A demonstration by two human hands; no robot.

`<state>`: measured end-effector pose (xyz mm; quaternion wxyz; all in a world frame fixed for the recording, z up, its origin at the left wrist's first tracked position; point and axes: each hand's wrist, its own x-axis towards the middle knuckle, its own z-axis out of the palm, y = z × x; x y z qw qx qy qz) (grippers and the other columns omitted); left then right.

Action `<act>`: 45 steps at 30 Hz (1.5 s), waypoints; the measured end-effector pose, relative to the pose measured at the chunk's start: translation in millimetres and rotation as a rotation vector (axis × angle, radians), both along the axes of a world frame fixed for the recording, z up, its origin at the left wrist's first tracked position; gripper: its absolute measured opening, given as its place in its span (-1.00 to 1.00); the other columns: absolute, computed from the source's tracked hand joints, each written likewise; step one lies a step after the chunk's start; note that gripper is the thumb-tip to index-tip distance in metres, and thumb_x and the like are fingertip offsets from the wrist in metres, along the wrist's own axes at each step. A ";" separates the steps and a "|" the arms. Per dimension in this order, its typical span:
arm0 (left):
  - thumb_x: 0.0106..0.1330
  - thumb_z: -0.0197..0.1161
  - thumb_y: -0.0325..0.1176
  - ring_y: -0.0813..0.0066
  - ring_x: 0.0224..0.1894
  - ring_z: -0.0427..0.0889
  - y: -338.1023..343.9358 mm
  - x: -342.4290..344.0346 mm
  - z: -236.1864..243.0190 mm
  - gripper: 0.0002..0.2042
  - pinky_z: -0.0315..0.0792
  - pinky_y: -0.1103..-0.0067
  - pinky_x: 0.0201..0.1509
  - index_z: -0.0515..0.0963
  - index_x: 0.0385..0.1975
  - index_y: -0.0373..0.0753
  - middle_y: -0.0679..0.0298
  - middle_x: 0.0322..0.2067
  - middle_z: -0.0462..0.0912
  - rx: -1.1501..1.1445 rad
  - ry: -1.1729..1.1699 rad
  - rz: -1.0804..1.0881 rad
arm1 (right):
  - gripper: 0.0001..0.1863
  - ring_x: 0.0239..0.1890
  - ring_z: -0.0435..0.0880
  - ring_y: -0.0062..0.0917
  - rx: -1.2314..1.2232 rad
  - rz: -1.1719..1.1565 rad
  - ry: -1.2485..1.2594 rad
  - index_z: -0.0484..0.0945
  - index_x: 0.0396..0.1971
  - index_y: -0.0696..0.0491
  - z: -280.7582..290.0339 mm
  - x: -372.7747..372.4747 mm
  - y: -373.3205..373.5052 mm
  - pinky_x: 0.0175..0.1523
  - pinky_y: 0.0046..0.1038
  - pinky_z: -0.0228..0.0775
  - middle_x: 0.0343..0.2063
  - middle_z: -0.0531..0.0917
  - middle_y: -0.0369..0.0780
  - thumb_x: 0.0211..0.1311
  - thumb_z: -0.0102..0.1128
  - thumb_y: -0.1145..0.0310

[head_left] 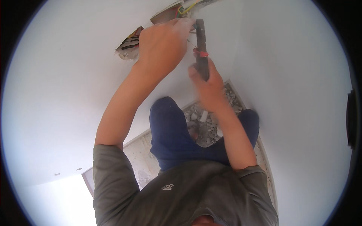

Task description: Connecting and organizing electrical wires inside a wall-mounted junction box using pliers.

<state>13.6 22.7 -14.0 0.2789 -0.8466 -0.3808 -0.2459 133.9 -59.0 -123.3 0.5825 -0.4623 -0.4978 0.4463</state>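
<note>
My left hand (164, 43) is raised to the wall, its fingers closed around a thin wire (192, 32) at the edge of the open wall box. Facing it, my right hand (211, 84) grips a dark hand tool with a red part, apparently pliers (201, 37), held upright with the head close to my left fingertips. Whether the jaws bite the wire cannot be made out. Green, red and yellow wires (184, 10) come out of the upper opening. Black and red wires (130, 44) lie in a rough-edged hole left of my left hand.
Pale walls (298, 94) meet in a corner at my right. Broken rubble (203, 130) covers the floor between my knees (167, 120). A bright opening (56, 205) shows at the lower left.
</note>
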 end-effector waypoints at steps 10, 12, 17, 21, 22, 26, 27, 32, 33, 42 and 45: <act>0.28 0.26 -0.45 0.28 -0.40 0.74 1.1 -3.5 -5.5 -0.84 0.54 0.44 -0.42 0.69 -0.19 -0.12 0.32 -0.32 0.78 -0.027 -0.047 -0.099 | -0.49 -0.34 0.53 -0.65 -0.063 0.383 0.314 0.47 0.28 0.16 -7.4 51.9 -20.9 -0.15 -0.49 0.47 -0.15 0.68 -0.29 0.51 0.13 0.15; 0.26 0.20 -0.46 0.20 -0.41 0.73 -0.3 -4.7 -5.6 -0.82 0.54 0.36 -0.41 0.68 -0.19 -0.14 0.26 -0.35 0.77 -0.044 -0.069 -0.130 | -0.48 -0.40 0.49 -0.72 -0.157 0.553 0.297 0.48 0.28 0.18 0.9 58.5 -21.2 -0.21 -0.56 0.44 -0.11 0.69 -0.25 0.52 0.12 0.13; 0.25 0.20 -0.48 0.21 -0.42 0.73 -1.4 -3.6 -4.0 -0.81 0.54 0.37 -0.44 0.68 -0.19 -0.15 0.26 -0.36 0.77 -0.025 -0.042 -0.140 | -0.49 -0.44 0.46 -0.73 -0.149 0.540 0.293 0.51 0.25 0.19 11.3 63.1 -20.4 -0.24 -0.57 0.41 -0.13 0.69 -0.24 0.51 0.13 0.14; 0.24 0.20 -0.49 0.22 -0.43 0.73 -0.2 -3.7 -3.7 -0.80 0.53 0.38 -0.44 0.67 -0.19 -0.15 0.26 -0.37 0.76 -0.025 -0.042 -0.140 | -0.49 -0.48 0.45 -0.73 -0.141 0.581 0.339 0.51 0.25 0.19 12.3 68.4 -19.5 -0.26 -0.59 0.39 -0.14 0.70 -0.22 0.50 0.15 0.14; 0.24 0.20 -0.49 0.22 -0.44 0.72 0.0 -3.0 -3.4 -0.80 0.53 0.39 -0.45 0.67 -0.19 -0.15 0.27 -0.37 0.76 -0.024 -0.045 -0.147 | -0.49 -0.48 0.45 -0.73 -0.142 0.580 0.339 0.51 0.25 0.19 14.2 70.6 -20.1 -0.26 -0.59 0.39 -0.14 0.70 -0.22 0.50 0.15 0.14; 0.23 0.20 -0.50 0.23 -0.44 0.73 0.1 -4.7 -1.9 -0.81 0.54 0.39 -0.44 0.68 -0.21 -0.16 0.27 -0.37 0.77 -0.008 -0.044 -0.154 | -0.49 -0.49 0.43 -0.74 -0.175 0.597 0.333 0.51 0.24 0.20 25.4 75.5 -20.7 -0.26 -0.60 0.38 -0.18 0.70 -0.23 0.49 0.16 0.14; 0.23 0.20 -0.50 0.23 -0.44 0.73 0.1 -4.5 -1.5 -0.81 0.54 0.39 -0.44 0.68 -0.21 -0.16 0.27 -0.37 0.77 -0.009 -0.044 -0.155 | -0.49 -0.50 0.42 -0.74 -0.170 0.595 0.300 0.51 0.24 0.21 26.3 76.1 -19.9 -0.26 -0.61 0.37 -0.20 0.70 -0.24 0.49 0.16 0.14; 0.22 0.20 -0.51 0.22 -0.43 0.72 1.1 -5.0 -0.7 -0.80 0.53 0.39 -0.44 0.67 -0.20 -0.16 0.26 -0.39 0.76 -0.006 -0.050 -0.180 | -0.49 -0.55 0.39 -0.76 -0.201 0.673 0.384 0.52 0.18 0.30 19.6 87.2 -13.7 -0.37 -0.61 0.32 -0.27 0.69 -0.23 0.47 0.16 0.17; 0.22 0.20 -0.51 0.22 -0.43 0.72 1.3 -5.4 -0.7 -0.80 0.53 0.39 -0.44 0.67 -0.20 -0.16 0.26 -0.39 0.76 -0.006 -0.049 -0.179 | -0.49 -0.58 0.38 -0.77 -0.215 0.725 0.399 0.53 0.15 0.33 20.9 92.9 -11.9 -0.43 -0.61 0.30 -0.30 0.68 -0.22 0.46 0.17 0.17; 0.25 0.30 -0.52 0.39 -0.40 0.75 2.4 -9.5 1.4 -0.78 0.55 0.52 -0.43 0.71 -0.15 -0.08 0.38 -0.35 0.79 -0.011 0.042 -0.101 | -0.30 -0.66 0.36 -0.78 -0.345 0.863 0.172 0.51 0.12 0.43 52.6 136.5 9.4 -0.56 -0.64 0.21 -0.25 0.69 -0.13 0.37 0.20 0.00; 0.24 0.30 -0.54 0.38 -0.40 0.75 4.9 -15.1 0.9 -0.76 0.55 0.52 -0.42 0.70 -0.14 -0.09 0.38 -0.34 0.79 0.020 0.042 -0.156 | -0.43 -0.62 0.39 -0.74 -0.274 0.753 0.047 0.56 0.10 0.31 47.0 123.8 -0.3 -0.45 -0.61 0.29 -0.31 0.69 -0.20 0.41 0.19 0.06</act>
